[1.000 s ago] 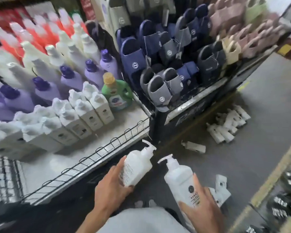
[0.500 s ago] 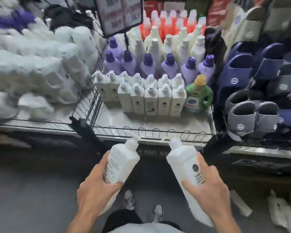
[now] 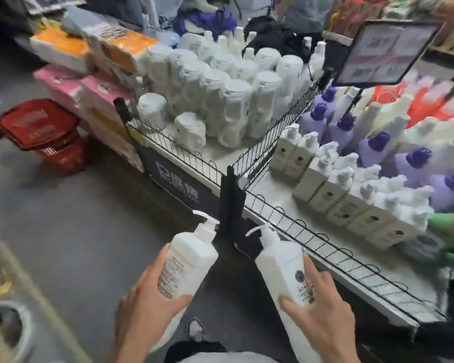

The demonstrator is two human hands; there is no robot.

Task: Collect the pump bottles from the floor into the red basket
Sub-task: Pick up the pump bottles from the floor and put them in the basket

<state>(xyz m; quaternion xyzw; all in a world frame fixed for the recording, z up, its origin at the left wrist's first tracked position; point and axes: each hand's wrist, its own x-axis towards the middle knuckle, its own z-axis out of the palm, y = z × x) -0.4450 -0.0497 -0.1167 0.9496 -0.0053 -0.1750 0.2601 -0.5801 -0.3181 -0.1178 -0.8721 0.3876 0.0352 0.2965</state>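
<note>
1. Nearest: left hand (image 3: 147,307), grip closed round the left pump bottle (image 3: 189,260), fingers wrapped about its lower body, printed label up, nozzle pointing away.
2. Beside it: right hand (image 3: 323,318), grip closed round the right pump bottle (image 3: 281,263), thumb and fingers spread across the logo face. The two bottles are near each other but apart, and both are clear of the floor (image 3: 76,231).
3. Middle ground, right: wire-railed shelf (image 3: 325,247) carrying boxed pump bottles (image 3: 333,189), with purple-capped bottles (image 3: 372,145) behind them. White jugs (image 3: 220,87) fill the next bay and a price sign (image 3: 385,51) stands above.
4. Far left: red basket (image 3: 37,121), on the floor against stacked pink packs (image 3: 89,90), well apart from both hands. Whether it holds anything cannot be told.

Change noted: half a second ago the view faced the shelf squarely. It has since swung left, bringing the basket into sight, and both bottles stay held.

Judgement: this is the carrying stage. The pair has been picked up and not yet deposited. What remains is to cross the open floor and lower both in. The bottles seen lying on the floor a second ago likely still await collection.
</note>
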